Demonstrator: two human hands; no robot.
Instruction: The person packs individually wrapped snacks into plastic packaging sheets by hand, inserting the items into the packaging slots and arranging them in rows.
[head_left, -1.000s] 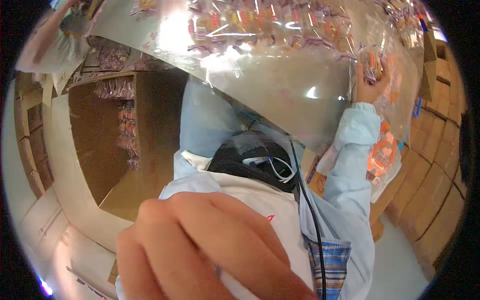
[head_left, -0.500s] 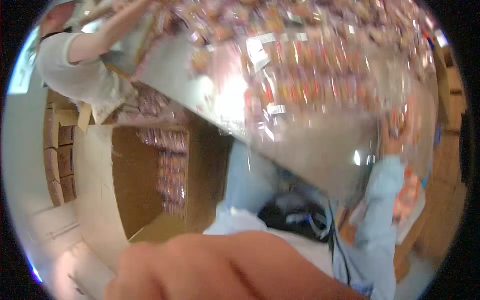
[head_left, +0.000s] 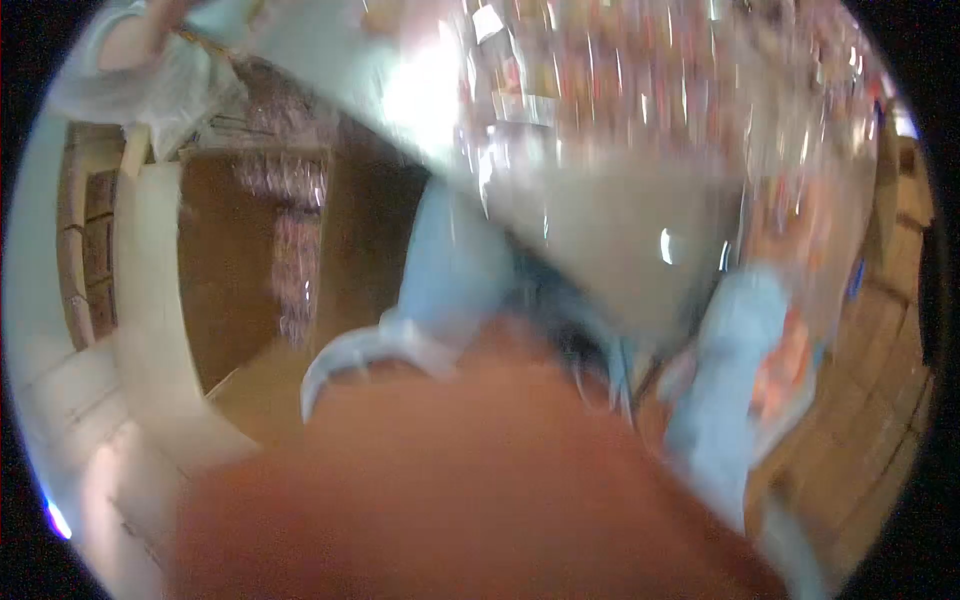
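A bare hand, apparently my right hand (head_left: 470,480), fills the lower middle, very close to the camera. It is smeared by motion, and its fingers cannot be made out, nor can anything in them. Just above it lie a pale curved band (head_left: 370,350) and light blue clothing (head_left: 455,255). On the right a light blue sleeve (head_left: 735,340) reaches up to the table's corner; no hand shows at its end. My left hand is not visible. Beyond is a shiny metal table (head_left: 620,220) with many blurred clear packets (head_left: 640,80) on it.
Left of the table stands an open cardboard box (head_left: 220,270) with a stack of packets (head_left: 297,270) inside. Another person's pale sleeve (head_left: 150,95) is at the upper left. Stacked cartons (head_left: 100,230) stand far left. An orange-and-white bag (head_left: 780,370) hangs near the right sleeve.
The near hand has come closer and higher, covering more of the view. The table, box and other person have shifted up and left in view as the camera moved.
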